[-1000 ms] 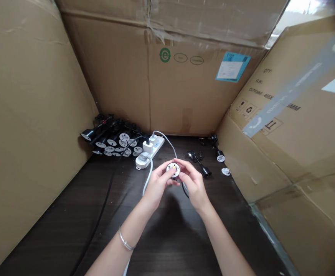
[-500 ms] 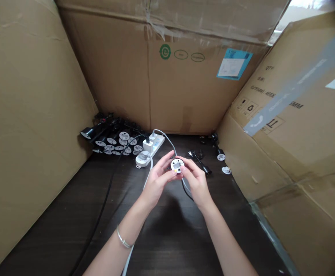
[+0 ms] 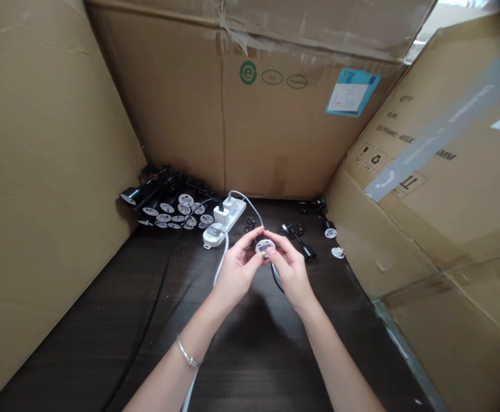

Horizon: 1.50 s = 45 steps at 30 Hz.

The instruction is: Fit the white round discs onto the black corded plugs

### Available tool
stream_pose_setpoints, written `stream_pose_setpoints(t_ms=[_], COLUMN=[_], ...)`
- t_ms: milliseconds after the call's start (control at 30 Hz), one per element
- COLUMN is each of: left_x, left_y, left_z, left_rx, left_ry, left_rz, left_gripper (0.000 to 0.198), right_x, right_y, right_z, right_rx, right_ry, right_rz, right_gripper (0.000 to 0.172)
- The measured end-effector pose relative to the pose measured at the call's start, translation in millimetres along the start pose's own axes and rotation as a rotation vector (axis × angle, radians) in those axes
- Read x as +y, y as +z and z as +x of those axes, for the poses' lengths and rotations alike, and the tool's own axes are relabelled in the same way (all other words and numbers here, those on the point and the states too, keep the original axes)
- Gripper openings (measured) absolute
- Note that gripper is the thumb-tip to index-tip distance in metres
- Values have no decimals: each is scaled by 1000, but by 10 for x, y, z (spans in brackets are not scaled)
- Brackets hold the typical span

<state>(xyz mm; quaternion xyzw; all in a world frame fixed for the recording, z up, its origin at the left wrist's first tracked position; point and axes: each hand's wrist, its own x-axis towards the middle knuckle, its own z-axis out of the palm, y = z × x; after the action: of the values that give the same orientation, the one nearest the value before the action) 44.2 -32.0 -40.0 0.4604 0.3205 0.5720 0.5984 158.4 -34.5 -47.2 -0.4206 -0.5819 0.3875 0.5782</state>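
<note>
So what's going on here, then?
A person is holding a small round white disc between the left hand and right hand. A white cord runs past the left hand toward a white power strip. Beyond it, on a dark table, lies a cluster of black cylindrical parts and white discs. Cardboard boxes surround the table on three sides.
</note>
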Motion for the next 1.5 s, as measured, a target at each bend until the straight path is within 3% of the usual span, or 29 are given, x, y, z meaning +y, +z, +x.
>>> stream_pose_setpoints(t_ms=[400, 667, 1033, 1267, 1500], left_x=[-46, -61, -10, -4, -52], left_y=[-2, 6, -11, -4, -60], left_z=[-26, -20, -52, -59, -39], left_rx=[-116, -51, -92, 3, -44], left_ry=[39, 163, 187, 266, 384], left_rz=[4, 60, 48, 80, 197], left_gripper=[50, 48, 49, 43, 44], right_x=[71, -31, -69, -70, -79], right_y=[-16, 18, 56, 61, 37], right_z=[23, -78, -85, -131, -109], right_rx=[22, 317, 251, 267, 281], right_ry=[3, -353, -406, -504, -445], right_rz=[20, -494, -516, -533, -435], right_gripper=[24, 24, 34, 40, 38])
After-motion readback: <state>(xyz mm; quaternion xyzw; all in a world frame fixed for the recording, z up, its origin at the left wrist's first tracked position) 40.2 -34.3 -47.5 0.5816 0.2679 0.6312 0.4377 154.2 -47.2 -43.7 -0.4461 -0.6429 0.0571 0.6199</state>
